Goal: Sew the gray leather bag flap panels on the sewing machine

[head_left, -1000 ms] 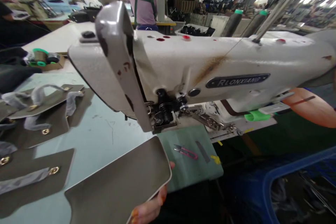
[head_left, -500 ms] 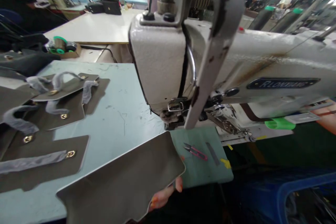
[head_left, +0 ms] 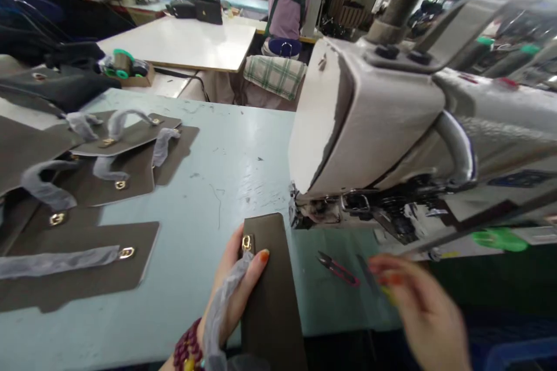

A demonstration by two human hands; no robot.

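My left hand [head_left: 237, 295] grips a dark brown bag panel [head_left: 272, 301], its thumb on top beside a gold buckle [head_left: 247, 242] and its fingers underneath. A handle wrapped in cloudy plastic [head_left: 221, 301] hangs from the buckle over my wrist. My right hand [head_left: 422, 307] is over the right side of the table, blurred, with bent fingers; whether they hold anything does not show. Just left of it lie pink-handled thread snips [head_left: 338, 269] and a thin grey strip [head_left: 366, 271]. The sewing machine head [head_left: 369, 127] stands beyond the panel.
Several brown panels with wrapped handles [head_left: 126, 185] lie on the left of the pale table [head_left: 243, 156]. A small box of thread spools [head_left: 126, 66] sits behind them. A person in a purple shirt [head_left: 287, 0] is near a white table [head_left: 191, 40]. A blue bin [head_left: 522, 353] is at lower right.
The panel has turned over and swung upright, so its buckle and wrapped handle show. My left hand has come into view. My right hand is above the table near the snips. The view has shifted left.
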